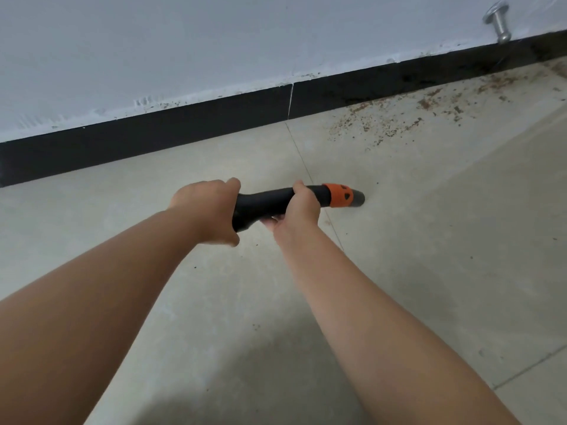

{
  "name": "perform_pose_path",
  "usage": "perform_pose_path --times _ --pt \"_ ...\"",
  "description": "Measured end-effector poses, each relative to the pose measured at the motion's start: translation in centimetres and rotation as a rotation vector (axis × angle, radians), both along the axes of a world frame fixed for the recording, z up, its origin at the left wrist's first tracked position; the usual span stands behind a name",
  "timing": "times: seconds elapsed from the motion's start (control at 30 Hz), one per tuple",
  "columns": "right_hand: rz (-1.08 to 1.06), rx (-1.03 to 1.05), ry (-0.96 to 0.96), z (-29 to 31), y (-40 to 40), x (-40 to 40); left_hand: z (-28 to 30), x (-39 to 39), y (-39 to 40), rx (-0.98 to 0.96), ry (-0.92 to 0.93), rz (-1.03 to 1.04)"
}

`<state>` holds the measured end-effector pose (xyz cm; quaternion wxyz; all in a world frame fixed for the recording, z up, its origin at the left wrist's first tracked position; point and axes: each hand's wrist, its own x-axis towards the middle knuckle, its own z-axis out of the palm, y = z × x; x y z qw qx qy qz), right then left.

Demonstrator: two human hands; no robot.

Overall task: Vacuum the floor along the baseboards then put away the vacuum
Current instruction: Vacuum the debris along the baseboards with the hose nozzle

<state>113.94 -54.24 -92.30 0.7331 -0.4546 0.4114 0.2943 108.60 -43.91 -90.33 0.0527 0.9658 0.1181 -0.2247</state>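
Note:
I hold a black vacuum nozzle [264, 204] with an orange collar [339, 194] and a dark grey tip [357, 198] over the pale tiled floor. My left hand [208, 210] grips its rear end. My right hand [302, 208] grips the tube just behind the orange collar. The tip points right and sits well short of the black baseboard [184, 124], which runs under the white wall. Brown crumbs and dirt [399, 118] lie scattered on the floor against the baseboard, up and to the right of the tip. The rest of the vacuum is out of view.
A metal door stopper [498, 23] sticks out of the wall above the baseboard at the top right. Tile joints [302, 161] cross the floor. A few dark specks [256, 326] dot the tiles nearer to me.

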Motion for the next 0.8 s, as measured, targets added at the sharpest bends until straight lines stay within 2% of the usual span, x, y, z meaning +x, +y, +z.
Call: perform_pose_path --times 0.3,0.43,0.7,0.8 --pt "0.028 -0.048 -0.051 -0.7 -1.1 2.2 -0.9 1.6 -1.8 0.009 -0.010 0.035" --pt "0.028 -0.130 -0.067 -0.9 -1.5 3.0 -0.9 2.1 -2.8 0.003 -0.026 0.027" --pt "0.010 -0.237 -0.083 -1.6 -3.5 4.7 -2.0 3.8 -5.2 -0.089 -0.019 0.001" --pt "-0.019 -0.161 -0.094 -1.5 -2.7 3.4 -2.2 3.1 -3.6 -0.115 -0.027 0.031"
